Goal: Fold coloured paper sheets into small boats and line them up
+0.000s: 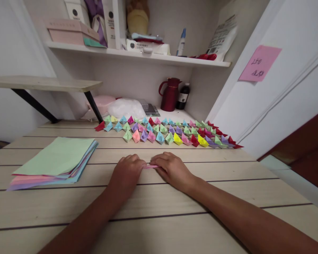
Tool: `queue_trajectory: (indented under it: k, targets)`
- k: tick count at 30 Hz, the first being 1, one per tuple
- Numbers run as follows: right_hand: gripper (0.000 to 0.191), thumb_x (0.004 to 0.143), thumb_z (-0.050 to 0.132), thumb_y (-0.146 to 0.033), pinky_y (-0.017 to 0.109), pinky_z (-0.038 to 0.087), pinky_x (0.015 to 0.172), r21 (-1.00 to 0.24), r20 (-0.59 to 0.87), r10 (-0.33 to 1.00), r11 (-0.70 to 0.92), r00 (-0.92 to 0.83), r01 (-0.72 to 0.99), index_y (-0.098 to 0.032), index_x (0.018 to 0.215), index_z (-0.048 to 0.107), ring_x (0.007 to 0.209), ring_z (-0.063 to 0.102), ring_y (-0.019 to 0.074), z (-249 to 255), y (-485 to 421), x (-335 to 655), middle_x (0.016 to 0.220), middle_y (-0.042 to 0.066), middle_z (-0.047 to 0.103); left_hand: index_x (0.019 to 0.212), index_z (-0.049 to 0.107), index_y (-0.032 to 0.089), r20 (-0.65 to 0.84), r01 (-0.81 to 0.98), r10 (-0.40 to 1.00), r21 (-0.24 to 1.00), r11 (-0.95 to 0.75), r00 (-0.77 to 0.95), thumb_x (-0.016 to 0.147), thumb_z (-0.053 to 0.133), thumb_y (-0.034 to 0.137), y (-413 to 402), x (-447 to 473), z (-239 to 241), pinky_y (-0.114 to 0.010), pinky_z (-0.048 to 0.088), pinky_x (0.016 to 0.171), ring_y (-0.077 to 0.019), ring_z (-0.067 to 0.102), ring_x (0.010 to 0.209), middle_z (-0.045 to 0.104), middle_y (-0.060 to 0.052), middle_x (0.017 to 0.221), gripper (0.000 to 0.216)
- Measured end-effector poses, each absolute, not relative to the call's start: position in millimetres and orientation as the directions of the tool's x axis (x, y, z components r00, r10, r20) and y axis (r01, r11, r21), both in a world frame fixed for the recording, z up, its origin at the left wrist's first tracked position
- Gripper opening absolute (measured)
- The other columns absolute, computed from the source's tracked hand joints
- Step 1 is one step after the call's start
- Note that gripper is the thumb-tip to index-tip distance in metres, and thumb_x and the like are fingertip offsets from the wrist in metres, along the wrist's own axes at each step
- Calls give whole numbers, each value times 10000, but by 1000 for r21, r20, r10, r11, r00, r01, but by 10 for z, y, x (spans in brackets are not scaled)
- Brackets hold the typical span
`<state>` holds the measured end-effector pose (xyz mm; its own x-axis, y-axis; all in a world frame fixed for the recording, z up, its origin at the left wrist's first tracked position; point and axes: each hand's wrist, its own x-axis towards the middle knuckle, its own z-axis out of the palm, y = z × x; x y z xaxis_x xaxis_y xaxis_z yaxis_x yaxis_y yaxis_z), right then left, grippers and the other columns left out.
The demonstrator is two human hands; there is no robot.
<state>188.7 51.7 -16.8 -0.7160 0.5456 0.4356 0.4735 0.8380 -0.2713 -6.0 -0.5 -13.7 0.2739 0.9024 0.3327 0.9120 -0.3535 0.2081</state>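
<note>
My left hand (128, 173) and my right hand (172, 168) rest close together on the wooden table (159, 218), knuckles up and fingers curled under. Between them a small folded piece of pink paper (151, 166) shows, pinched flat against the table by both hands. Most of the paper is hidden beneath my fingers. Beyond my hands lie several rows of small folded paper boats (164, 132) in many colours.
A stack of coloured paper sheets (57, 160), green on top, lies at the left. A dark red jug (171, 94) and a dark bottle (183, 96) stand at the back. Above them a shelf (137, 56) holds boxes. A pink note (259, 63) sticks to the right panel.
</note>
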Motion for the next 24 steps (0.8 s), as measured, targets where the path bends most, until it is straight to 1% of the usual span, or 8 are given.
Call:
queue_trajectory:
  k: [4, 8, 12, 13, 16, 18, 21, 24]
  targets:
    - [146, 905, 549, -202, 322, 459, 841, -388, 440, 610, 791, -660, 473, -190, 948, 688, 906, 628, 189, -154, 558, 1887, 933, 61, 716, 940, 667, 221, 307, 882, 909, 289, -372, 283, 887, 542, 381, -3, -90, -121, -330, 402, 791, -196, 570, 907, 632, -36, 940, 210]
    - [123, 888, 590, -241, 312, 454, 822, -460, 430, 596, 791, -678, 404, -182, 903, 697, 876, 630, 191, -117, 516, 1911, 891, 64, 717, 941, 681, 235, 320, 844, 905, 368, -391, 281, 865, 566, 352, -39, -72, -114, -336, 375, 805, -207, 550, 922, 626, -45, 962, 181]
    - [112, 871, 596, -233, 295, 441, 778, -548, 397, 596, 764, -697, 342, -177, 863, 694, 834, 621, 187, -37, 412, 1949, 857, 57, 707, 739, 689, 228, 298, 666, 934, 657, -352, 199, 767, 651, 267, -122, 50, -33, -318, 332, 765, -199, 532, 824, 626, -25, 814, 61]
    - [104, 861, 599, -230, 287, 438, 748, -587, 387, 615, 739, -687, 331, -174, 842, 685, 805, 615, 181, -4, 399, 1959, 835, 49, 700, 684, 674, 223, 299, 630, 938, 698, -341, 175, 746, 658, 250, -134, 96, -3, -312, 326, 747, -191, 525, 781, 616, -15, 757, 69]
    - [103, 801, 647, -259, 255, 411, 633, -788, 329, 735, 559, -593, 256, -167, 761, 624, 686, 580, 154, 139, 414, 1984, 727, 13, 658, 610, 621, 203, 314, 561, 946, 769, -306, 85, 753, 612, 240, -109, 252, 88, -290, 320, 671, -170, 504, 687, 583, -5, 677, 147]
    - [172, 745, 696, -289, 247, 406, 606, -915, 273, 807, 386, -524, 118, -171, 732, 573, 648, 572, 144, 263, 445, 1998, 684, -7, 640, 612, 606, 192, 297, 484, 955, 834, -265, 9, 781, 560, 274, -42, 365, 146, -275, 322, 610, -164, 505, 635, 564, -4, 628, 193]
    - [256, 687, 749, -327, 265, 433, 644, -968, 247, 855, 240, -456, -74, -171, 722, 549, 647, 589, 147, 427, 469, 2017, 659, -11, 643, 678, 642, 168, 239, 319, 969, 924, -210, -55, 775, 547, 327, 64, 525, 216, -259, 354, 569, -167, 545, 609, 603, -18, 625, 209]
    - [307, 647, 787, -371, 262, 423, 612, -970, 239, 891, 197, -386, -144, -164, 704, 567, 591, 559, 132, 474, 452, 2033, 603, -20, 617, 759, 685, 144, 180, 149, 982, 974, -170, -58, 760, 582, 372, 99, 642, 233, -251, 395, 584, -159, 581, 629, 678, -52, 737, 251]
